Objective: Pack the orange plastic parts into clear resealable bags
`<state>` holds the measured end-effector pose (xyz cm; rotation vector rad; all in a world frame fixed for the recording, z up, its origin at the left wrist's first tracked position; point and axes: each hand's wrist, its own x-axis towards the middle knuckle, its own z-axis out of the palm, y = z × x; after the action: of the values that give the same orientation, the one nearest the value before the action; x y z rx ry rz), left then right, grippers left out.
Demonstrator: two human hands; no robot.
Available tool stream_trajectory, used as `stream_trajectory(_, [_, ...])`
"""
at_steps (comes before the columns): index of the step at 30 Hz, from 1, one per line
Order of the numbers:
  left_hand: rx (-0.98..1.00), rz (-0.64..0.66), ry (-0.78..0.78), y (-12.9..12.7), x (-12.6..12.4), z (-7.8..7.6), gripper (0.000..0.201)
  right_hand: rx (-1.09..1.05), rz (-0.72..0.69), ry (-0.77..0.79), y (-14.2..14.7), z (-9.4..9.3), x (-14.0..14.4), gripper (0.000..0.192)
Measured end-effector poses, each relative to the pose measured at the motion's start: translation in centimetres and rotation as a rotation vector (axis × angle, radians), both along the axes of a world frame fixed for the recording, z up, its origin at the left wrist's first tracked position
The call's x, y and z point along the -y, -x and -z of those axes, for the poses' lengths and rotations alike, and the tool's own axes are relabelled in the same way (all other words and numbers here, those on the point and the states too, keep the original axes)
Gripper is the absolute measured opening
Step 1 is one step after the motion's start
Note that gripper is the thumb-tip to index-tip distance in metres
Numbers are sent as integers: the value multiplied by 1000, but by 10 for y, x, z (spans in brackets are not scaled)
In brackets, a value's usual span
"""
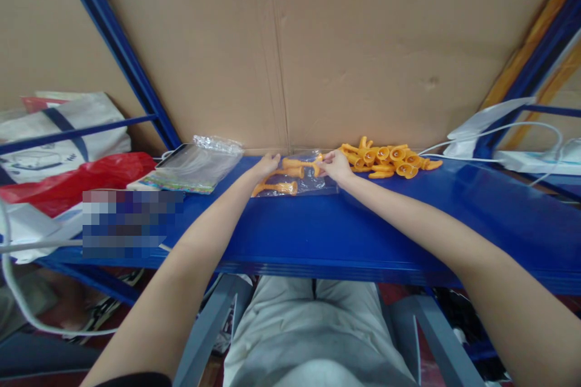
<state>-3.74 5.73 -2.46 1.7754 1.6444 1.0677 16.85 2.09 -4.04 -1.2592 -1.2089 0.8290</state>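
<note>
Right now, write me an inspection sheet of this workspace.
Surface: blue shelf, cardboard wall behind.
Job's things: clear bag flat on the shelf with orange plastic pieces inside; loose orange pile to its right.
Clutter: stack of clear bags, red bag, white tote.
Grippers: left hand on the bag's left edge; right hand pinches an orange piece at the bag's top.
Cables: white cable at right; another at left.
Surroundings: blue rack posts; white device at right.
</note>
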Motion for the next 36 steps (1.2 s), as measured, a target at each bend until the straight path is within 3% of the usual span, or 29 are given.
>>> stream_trajectory(3, [31, -31, 83, 0, 7, 3, 42, 109, 30, 31, 3, -5, 1, 35])
stream_trajectory(9, [-26, -15, 25, 2, 3, 2, 44, 242, 14, 43, 9, -3, -5, 32])
stream_trajectory(17, [-43, -27, -76, 9, -9, 13, 45, 246, -63, -50, 10, 8, -23, 26])
stream_trajectory(22, [-86, -50, -49, 10, -7, 8, 45, 215, -141, -75, 9, 18, -24, 17])
stream_trajectory(27, [-127, -43, -38, 7, -1, 2, 45, 205, -211, -28, 6, 22, -20, 23])
stream_trajectory(36, [-450, -11, -163, 9, 4, 8, 35, 193, -195, -49, 6, 24, -22, 25])
